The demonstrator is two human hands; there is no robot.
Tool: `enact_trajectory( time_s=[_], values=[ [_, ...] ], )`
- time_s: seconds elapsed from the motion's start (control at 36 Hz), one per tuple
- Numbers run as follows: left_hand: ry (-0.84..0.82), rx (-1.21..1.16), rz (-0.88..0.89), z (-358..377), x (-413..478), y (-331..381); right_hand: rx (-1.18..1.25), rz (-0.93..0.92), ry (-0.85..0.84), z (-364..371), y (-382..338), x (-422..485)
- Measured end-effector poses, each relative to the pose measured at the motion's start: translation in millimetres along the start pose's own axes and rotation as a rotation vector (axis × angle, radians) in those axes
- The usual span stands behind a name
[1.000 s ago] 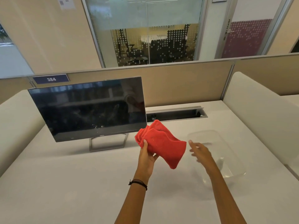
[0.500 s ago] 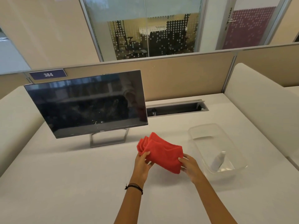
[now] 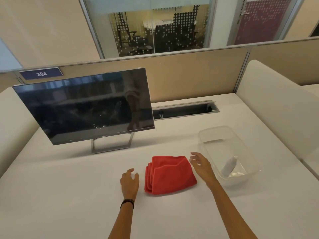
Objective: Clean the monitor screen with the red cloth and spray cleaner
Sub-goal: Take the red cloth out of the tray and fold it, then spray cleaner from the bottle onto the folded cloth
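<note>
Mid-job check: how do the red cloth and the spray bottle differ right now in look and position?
The red cloth lies folded flat on the desk; the spray bottle leans tilted inside the clear tub. The cloth is red; the bottle is whitish. The cloth sits between the left hand and right hand; the bottle is to the right of both. Shared: neither is held.

Head-worn view, down over desk

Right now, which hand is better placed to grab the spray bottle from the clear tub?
Probably the right. The right hand is open beside the clear tub holding the spray bottle; the left hand sits beyond the red cloth, farther off.
</note>
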State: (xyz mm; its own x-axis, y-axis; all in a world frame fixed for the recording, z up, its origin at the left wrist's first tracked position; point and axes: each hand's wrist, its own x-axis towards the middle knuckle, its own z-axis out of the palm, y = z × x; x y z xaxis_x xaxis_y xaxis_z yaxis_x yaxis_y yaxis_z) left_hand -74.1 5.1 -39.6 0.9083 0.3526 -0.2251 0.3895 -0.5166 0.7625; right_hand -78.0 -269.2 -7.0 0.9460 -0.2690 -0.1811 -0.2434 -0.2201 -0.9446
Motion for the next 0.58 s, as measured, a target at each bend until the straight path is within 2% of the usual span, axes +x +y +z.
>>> enact_trajectory(
  time_s=[0.06, 0.14, 0.19, 0.33, 0.47, 0.58],
  values=[
    [-0.073, 0.192, 0.054, -5, 17, -13, -0.047, -0.118, 0.012, -6, -9, -4],
    [-0.268, 0.579, 0.076, -9, 34, -23, -0.1, -0.258, 0.037, -16, -17, -10],
    [-0.386, 0.754, 0.074, -9, 39, -22, -0.133, -0.359, 0.086, -22, -20, -14],
    [-0.549, 0.899, 0.03, -8, 43, -16, -0.274, -0.582, 0.334, -44, -23, -19],
    [-0.582, 0.927, -0.027, -7, 51, -8, -0.348, -0.532, 0.631, -65, -16, -23],
    [-0.584, 0.96, -0.065, -4, 53, -6, -0.309, -0.401, 0.722, -79, -1, -24]
  ],
)
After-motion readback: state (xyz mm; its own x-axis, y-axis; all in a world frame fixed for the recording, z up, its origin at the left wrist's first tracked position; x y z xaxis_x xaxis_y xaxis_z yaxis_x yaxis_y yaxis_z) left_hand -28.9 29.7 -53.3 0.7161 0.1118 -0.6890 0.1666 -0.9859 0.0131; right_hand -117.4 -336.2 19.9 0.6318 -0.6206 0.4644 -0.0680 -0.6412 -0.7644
